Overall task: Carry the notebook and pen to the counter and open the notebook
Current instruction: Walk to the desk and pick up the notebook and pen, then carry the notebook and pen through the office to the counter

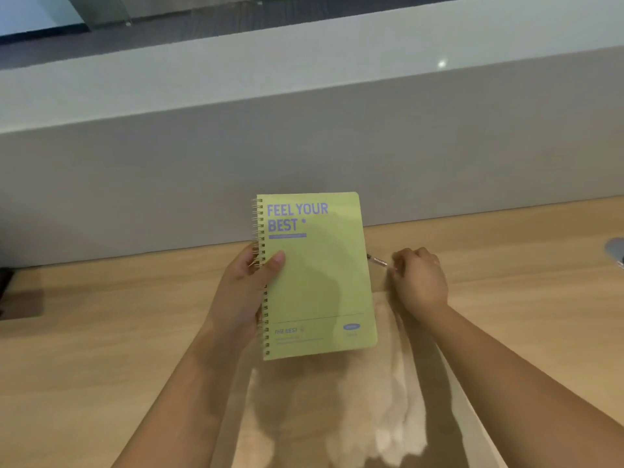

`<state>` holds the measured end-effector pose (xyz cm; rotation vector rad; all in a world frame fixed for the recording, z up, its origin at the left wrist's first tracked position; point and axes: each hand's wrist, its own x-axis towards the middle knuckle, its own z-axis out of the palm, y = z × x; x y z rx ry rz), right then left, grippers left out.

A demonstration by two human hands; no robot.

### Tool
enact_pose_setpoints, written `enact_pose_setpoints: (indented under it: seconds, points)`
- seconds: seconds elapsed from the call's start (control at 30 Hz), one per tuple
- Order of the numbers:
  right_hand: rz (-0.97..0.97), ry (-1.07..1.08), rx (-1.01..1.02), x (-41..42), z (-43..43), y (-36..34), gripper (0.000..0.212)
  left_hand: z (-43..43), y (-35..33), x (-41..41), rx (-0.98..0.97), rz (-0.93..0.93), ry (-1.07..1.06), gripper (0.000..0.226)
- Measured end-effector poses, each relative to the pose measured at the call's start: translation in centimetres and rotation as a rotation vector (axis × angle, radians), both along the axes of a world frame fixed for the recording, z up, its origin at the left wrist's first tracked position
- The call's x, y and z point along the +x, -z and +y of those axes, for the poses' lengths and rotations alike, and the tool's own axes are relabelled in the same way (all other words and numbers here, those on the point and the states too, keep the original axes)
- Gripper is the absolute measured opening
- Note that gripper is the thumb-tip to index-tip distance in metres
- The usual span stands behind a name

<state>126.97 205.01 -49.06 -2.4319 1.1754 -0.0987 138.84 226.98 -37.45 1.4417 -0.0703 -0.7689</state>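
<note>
Nearest: two bare forearms reach in over a pale fuzzy garment or cloth [381,410] at bottom centre, can't tell which. Left hand [246,288] grips the notebook [317,275] by its spiral edge, thumb on the front cover, fingers behind. Notebook is closed, yellow-green, cover facing the camera, seemingly held above the counter [101,332], not lying on it. Right hand [418,282], just beside the notebook's right edge, is curled into a fist around the pen [376,261]; only the tip end pokes out toward the notebook. Beyond: wooden counter runs to a grey upstand wall [169,184]; a grey object at the right edge is cut off.

Step, as judged: carry looks about done, the opening not started. Next: set the notebook down, free the right hand of the pen, lift the cover from the free right edge.
</note>
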Motion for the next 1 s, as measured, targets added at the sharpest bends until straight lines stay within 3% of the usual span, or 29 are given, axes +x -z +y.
enact_pose_setpoints:
  seconds: [0.13, 0.2, 0.3, 0.43, 0.5, 0.67, 0.87, 1.0]
  points:
    - [0.062, -0.034, -0.039, 0.0, 0.3, 0.2, 0.024, -0.1, 0.5, 0.2, 0.012, -0.004, 0.026, 0.02]
    - [-0.118, 0.141, 0.206, 0.3, 0.4, -1.8, 0.023, -0.1, 0.2, 0.2, 0.007, -0.009, 0.027, 0.017]
    - [-0.56, 0.34, 0.673, 0.3, 0.8, -7.6, 0.017, -0.5, -0.9, 0.2, -0.02, -0.008, 0.039, 0.017]
    - [-0.91, 0.342, 0.916, -2.0, 2.7, -15.8, 0.022, -1.7, -4.0, -1.0, -0.088, -0.01, 0.089, 0.016]
    - [-0.968, 0.301, 0.958, -3.3, 3.9, -18.3, 0.022, -2.6, -5.6, -2.1, -0.114, -0.01, 0.119, 0.016]
    - [-1.014, 0.302, 0.853, -8.3, 5.0, -22.4, 0.017, -5.2, -10.0, -6.4, -0.195, -0.024, 0.256, 0.023]
    - [-1.055, 0.455, 0.419, -19.9, 4.0, -26.7, 0.003, -9.5, -14.5, -16.2, -0.308, 0.018, 0.474, 0.019]
    - [-1.182, 0.603, 0.247, -30.4, 4.0, -29.6, 0.027, -12.7, -17.5, -25.9, -0.359, 0.018, 0.665, 0.02]
